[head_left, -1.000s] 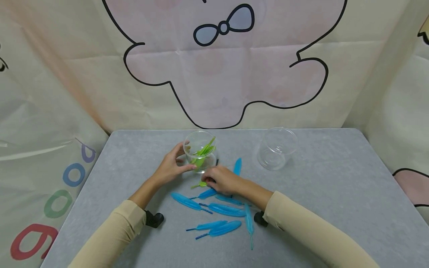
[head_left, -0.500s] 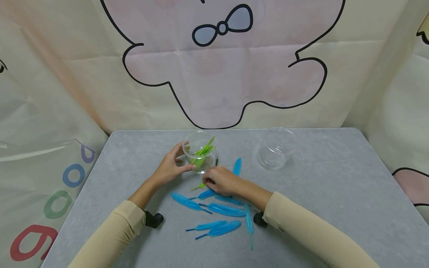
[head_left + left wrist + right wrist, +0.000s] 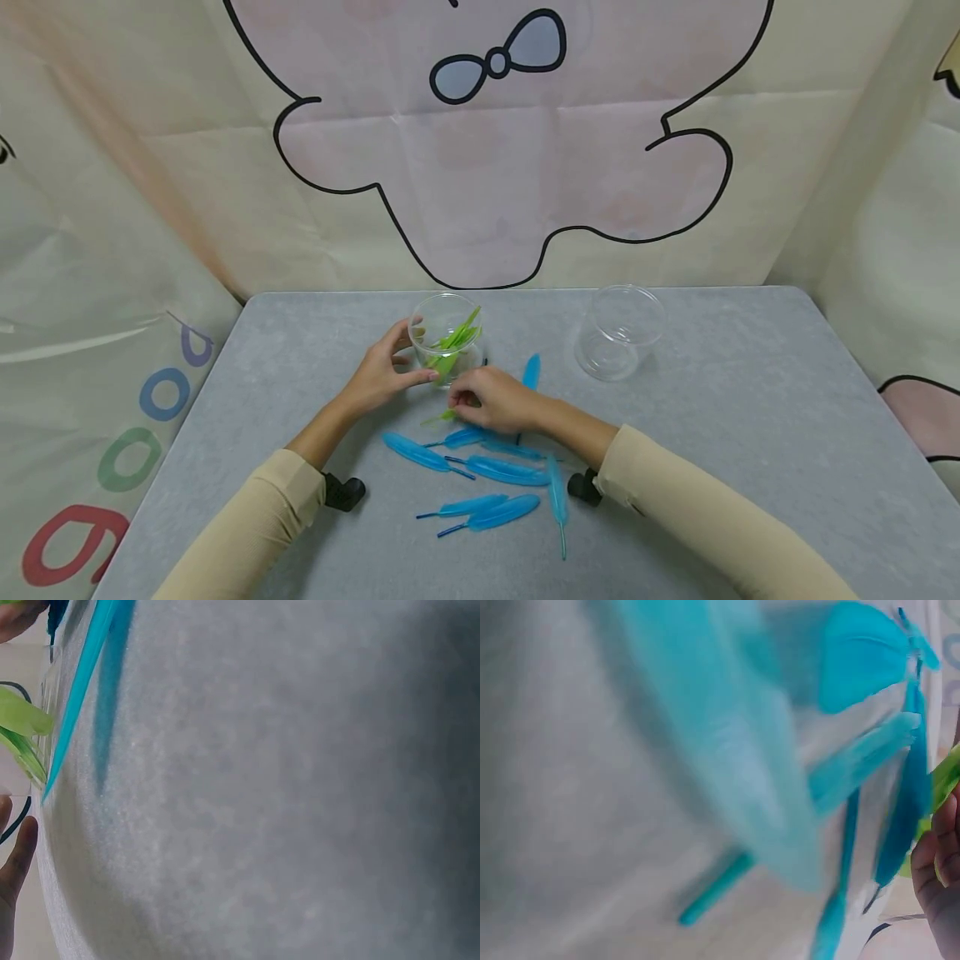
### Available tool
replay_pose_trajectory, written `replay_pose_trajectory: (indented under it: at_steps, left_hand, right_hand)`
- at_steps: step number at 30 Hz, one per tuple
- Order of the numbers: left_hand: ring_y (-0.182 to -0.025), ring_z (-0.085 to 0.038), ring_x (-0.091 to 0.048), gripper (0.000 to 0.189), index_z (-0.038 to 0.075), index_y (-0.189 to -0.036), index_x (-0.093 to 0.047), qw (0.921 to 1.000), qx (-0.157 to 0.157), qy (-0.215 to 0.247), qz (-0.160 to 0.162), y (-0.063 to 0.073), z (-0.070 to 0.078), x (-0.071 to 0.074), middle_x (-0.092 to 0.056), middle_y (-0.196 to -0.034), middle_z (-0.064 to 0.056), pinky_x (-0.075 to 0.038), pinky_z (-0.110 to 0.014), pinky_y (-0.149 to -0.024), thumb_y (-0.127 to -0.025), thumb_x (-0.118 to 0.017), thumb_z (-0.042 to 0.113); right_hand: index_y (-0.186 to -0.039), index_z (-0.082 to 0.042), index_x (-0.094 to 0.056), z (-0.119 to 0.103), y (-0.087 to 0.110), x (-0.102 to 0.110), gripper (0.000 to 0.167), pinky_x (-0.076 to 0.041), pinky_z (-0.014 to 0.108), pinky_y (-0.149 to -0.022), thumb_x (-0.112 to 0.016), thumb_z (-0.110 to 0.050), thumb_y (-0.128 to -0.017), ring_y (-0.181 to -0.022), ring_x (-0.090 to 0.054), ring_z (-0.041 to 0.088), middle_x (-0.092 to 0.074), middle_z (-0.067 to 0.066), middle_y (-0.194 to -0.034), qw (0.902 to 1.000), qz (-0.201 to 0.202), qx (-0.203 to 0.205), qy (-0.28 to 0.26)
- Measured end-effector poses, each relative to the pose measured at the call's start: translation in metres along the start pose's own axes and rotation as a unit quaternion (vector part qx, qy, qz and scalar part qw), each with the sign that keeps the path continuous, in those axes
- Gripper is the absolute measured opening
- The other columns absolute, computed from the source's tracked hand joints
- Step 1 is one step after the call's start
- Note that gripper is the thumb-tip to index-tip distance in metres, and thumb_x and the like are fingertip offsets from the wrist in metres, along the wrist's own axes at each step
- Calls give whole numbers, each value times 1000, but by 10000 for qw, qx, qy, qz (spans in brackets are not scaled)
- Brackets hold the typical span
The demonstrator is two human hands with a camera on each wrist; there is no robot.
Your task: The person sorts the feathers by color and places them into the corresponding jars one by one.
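Note:
In the head view my left hand (image 3: 382,371) holds a clear plastic cup (image 3: 417,342) from its left side, thumb at the front and fingers behind. Several lime-green feathers (image 3: 454,340) lean inside the cup. Just in front of it, my right hand (image 3: 498,400) pinches another green feather (image 3: 442,416), whose thin end sticks out to the left while the rest is hidden. The right wrist view has the right fingers (image 3: 928,870) at its edge against the green feather (image 3: 946,774). Only some left fingertips (image 3: 27,832) show in the left wrist view.
Several blue feathers (image 3: 506,469) lie scattered on the grey table (image 3: 750,433), mostly below the right hand. One blue feather (image 3: 532,372) lies behind that hand. A second clear cup (image 3: 618,333) stands at the back, right of the middle. A patterned sheet (image 3: 600,183) hangs behind the table.
My right hand has shifted slightly left, and the green feather's exposed end has moved a little left with it. The left hand and cup have stayed put.

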State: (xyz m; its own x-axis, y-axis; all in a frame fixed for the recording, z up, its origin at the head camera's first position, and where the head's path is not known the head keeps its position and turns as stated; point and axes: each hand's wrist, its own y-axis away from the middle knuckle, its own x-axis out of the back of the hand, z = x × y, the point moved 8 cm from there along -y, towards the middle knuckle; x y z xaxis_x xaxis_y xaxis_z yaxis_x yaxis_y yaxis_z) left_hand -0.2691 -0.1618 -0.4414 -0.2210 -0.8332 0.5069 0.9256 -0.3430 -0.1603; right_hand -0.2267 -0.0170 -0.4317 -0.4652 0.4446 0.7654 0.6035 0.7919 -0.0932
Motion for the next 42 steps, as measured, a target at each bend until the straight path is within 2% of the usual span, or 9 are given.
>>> replay_pose_trajectory:
  at_steps: [6, 12, 22, 28, 34, 37, 42]
  left_hand:
    - [-130, -33, -51, 88, 10, -152, -34, 10000, -9, 24, -18, 0, 0, 0, -52, -142, -21, -50, -55, -94, -81, -85, 20]
    - [-128, -32, -52, 86, 12, -152, -35, 9999, -40, 91, -32, 0, 1, 0, -51, -142, -21, -50, -56, -95, -82, -84, 18]
    - [-131, -36, -49, 87, 11, -153, -32, 10000, -56, 44, -62, 2, 3, 1, -48, -144, -24, -48, -58, -97, -82, -83, 11]
    - [-130, -36, -50, 85, 4, -151, -33, 9998, -102, 177, -49, 1, 2, 1, -49, -143, -23, -48, -57, -97, -82, -82, 6]
    - [-130, -32, -50, 85, 10, -151, -35, 10000, -3, 87, -41, 2, 0, 0, -51, -143, -17, -49, -56, -96, -82, -84, 20]
    - [-131, -32, -50, 85, 10, -151, -36, 9999, 41, 146, -28, 2, 0, 1, -52, -143, -14, -48, -57, -97, -82, -84, 20]
    - [-132, -32, -49, 86, 12, -152, -34, 9997, 100, 213, -59, 1, 0, 0, -51, -144, -15, -47, -57, -98, -82, -84, 19]
  right_hand:
    - [-94, -10, -72, -6, -1, 7, 7, -51, 21, -67, -66, -8, -95, -71, -55, 3, -66, -6, -84, 9968, 83, -61, -795]
    - [-95, -9, -72, -12, -2, 13, 6, -53, 28, -66, -66, -8, -95, -69, -55, 5, -67, -5, -86, 9918, 127, -57, -1272]
    - [-95, -8, -71, -34, -6, 37, 6, -51, 28, -64, -65, -8, -95, -69, -55, 7, -67, -4, -85, 9905, 201, 176, -1352]
    - [-96, -7, -70, -44, -9, 63, 5, -53, 28, -69, -66, -7, -96, -75, -59, 10, -68, -2, -87, 9898, 503, 229, -1312]
    - [-98, -5, -71, -48, -14, 88, 6, -53, 28, -71, -65, -6, -96, -78, -61, 14, -68, 1, -88, 9851, 909, 238, -1440]
    - [-98, -4, -71, -48, -16, 97, 6, -54, 29, -72, -65, -4, -95, -79, -61, 15, -68, 3, -90, 9808, 1142, 261, -1560]
    - [-98, -1, -70, -44, -20, 109, 6, -56, 30, -73, -65, -2, -95, -78, -62, 16, -68, 5, -90, 9748, 1595, 279, -1532]
